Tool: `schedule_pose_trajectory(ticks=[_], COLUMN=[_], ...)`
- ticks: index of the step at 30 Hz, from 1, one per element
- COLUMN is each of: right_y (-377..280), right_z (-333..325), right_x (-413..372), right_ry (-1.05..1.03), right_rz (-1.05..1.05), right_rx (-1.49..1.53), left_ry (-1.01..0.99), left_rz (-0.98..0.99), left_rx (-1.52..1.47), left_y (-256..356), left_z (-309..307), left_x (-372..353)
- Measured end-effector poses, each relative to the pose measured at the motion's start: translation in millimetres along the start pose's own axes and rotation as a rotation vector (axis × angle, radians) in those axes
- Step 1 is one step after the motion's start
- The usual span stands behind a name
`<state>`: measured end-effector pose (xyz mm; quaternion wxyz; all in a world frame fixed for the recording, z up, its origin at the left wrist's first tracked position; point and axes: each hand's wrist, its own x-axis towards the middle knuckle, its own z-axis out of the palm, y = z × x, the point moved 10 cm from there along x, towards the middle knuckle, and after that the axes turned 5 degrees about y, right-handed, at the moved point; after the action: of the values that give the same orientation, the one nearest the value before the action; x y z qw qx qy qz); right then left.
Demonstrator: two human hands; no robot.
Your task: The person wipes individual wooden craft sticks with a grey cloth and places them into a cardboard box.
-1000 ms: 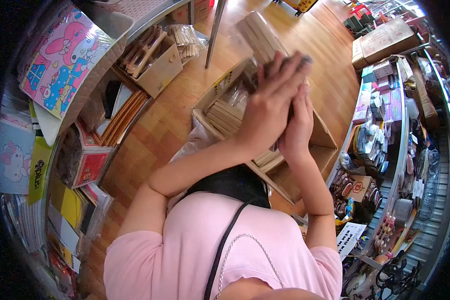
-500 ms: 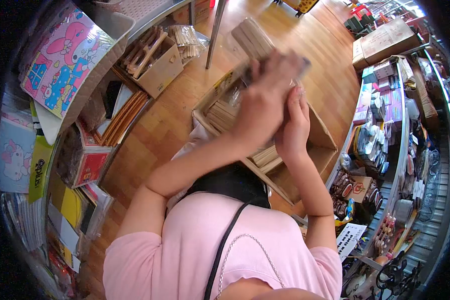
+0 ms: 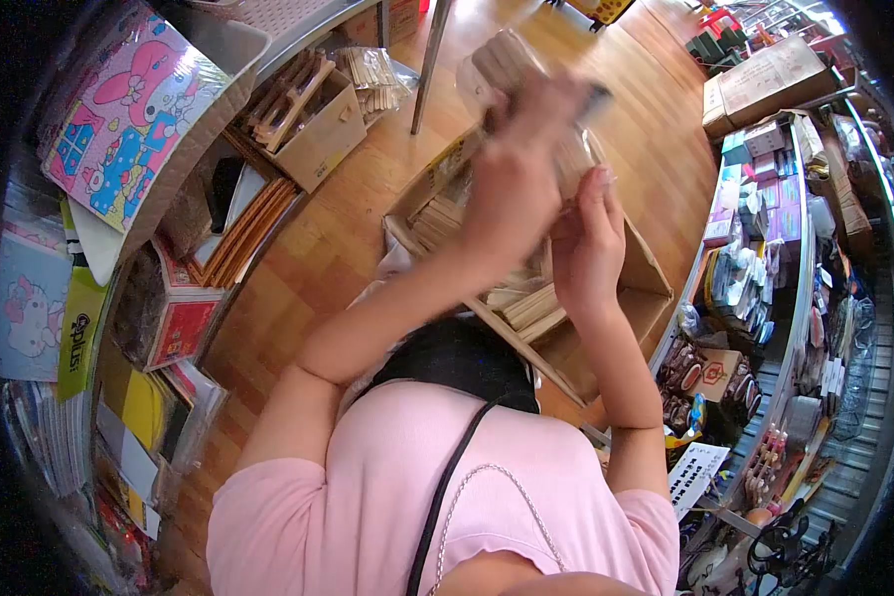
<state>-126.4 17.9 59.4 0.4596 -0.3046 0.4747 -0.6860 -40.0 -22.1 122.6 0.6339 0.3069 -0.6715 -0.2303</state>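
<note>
My left hand (image 3: 521, 169) reaches across a clear-wrapped pack of wooden sticks (image 3: 507, 60), its fingers smeared by motion. Beside those fingers shows a small dark item (image 3: 596, 97), too blurred to name. Below it, my right hand (image 3: 588, 248) is closed round the lower end of the pack, thumb upward along its side. Both hands are over an open cardboard box (image 3: 646, 268) close in front of my body. Inside the box lie bundles of wooden sticks (image 3: 531, 310), partly hidden by my left forearm.
To the left, shelves carry a small carton of wooden pieces (image 3: 318, 149), wrapped stick packs (image 3: 372, 74) and cartoon-printed packages (image 3: 129, 109). A metal table leg (image 3: 430, 65) stands beyond the box. Shelves crowded with small goods (image 3: 750, 228) line the right, below a large carton (image 3: 765, 84).
My left hand has shifted a little left along the pack. My right hand has moved slightly down and right, baring more of the pack between the hands.
</note>
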Motion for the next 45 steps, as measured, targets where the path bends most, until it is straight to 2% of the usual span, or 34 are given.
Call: schedule_pose_trajectory(ticks=[1,3,4,7,9,10,14,16,17,19,21,23,24,26,28,30,32,34,35,37,39,41,42,44,45], right_y=[-2,-8,4,5,2,-3,-4,-1,0,13,7,0,-6,-10,12,9,2,6,8,0,-4,-3,-6,-22,-27], right_z=[0,-6,-18,-19,-6,3,-5,-14,-20,-32,-24,-6,4,-1,-21,-16,-13,-21,-21,-6,4,8,5,-19,-17], right_x=[0,0,6,1,0,-1,4,6,7,6,4,0,-2,3,13,8,7,9,9,4,0,0,2,10,12], right_ry=[0.079,0.231,0.084,0.047,-0.032,-0.109,0.002,0.137,0.141,0.139,0.07,0.001,0.038,0.071,0.009,0.033,0.102,0.076,0.048,-0.03,-0.104,-0.141,-0.14,0.024,0.027], right_rz=[-0.01,-0.04,-0.018,0.011,-0.02,-0.052,0.018,0.023,0.021,0.119,0.044,-0.026,-0.04,-0.063,0.068,0.061,0.071,0.073,0.076,0.061,0.046,0.071,0.069,-0.031,-0.033], right_rx=[0.013,0.034,-0.002,-0.065,-0.005,0.049,0.069,0.122,0.119,-0.072,-0.078,-0.085,-0.031,0.021,-0.015,0.024,0.174,0.113,0.058,0.089,0.118,0.104,0.103,-0.091,-0.09], left_ry=[-0.064,-0.067,-0.072,-0.039,0.042,-0.036,-0.077,-0.094,-0.094,-0.108,-0.177,-0.182,-0.185,-0.069,-0.152,-0.199,-0.231,-0.228,-0.228,-0.119,-0.14,-0.183,-0.183,-0.04,-0.044], left_rz=[0.099,0.174,0.247,0.21,0.08,-0.069,-0.022,0.248,0.247,0.351,0.291,-0.131,-0.132,-0.066,0.168,0.171,0.191,0.327,0.328,0.208,-0.111,-0.322,-0.321,-0.518,-0.516], left_rx=[0.075,0.1,0.127,0.154,0.196,-0.043,-0.099,0.122,0.117,0.181,0.15,-0.042,-0.04,0.047,0.157,0.125,0.087,0.155,0.156,0.115,0.145,0.327,0.324,0.182,0.181], left_y=[17,22,28,-7,-17,-44,-13,26,24,20,3,-36,-43,-51,-9,14,21,23,12,-26,-82,-110,-117,-140,-141], left_z=[9,11,12,2,-23,-16,12,24,24,26,18,2,1,-10,10,18,22,23,21,-1,-18,-42,-55,-85,-85], left_x=[-9,-3,2,48,71,66,8,-13,-9,14,50,76,68,47,9,-14,-13,-1,9,39,50,53,54,51,50])
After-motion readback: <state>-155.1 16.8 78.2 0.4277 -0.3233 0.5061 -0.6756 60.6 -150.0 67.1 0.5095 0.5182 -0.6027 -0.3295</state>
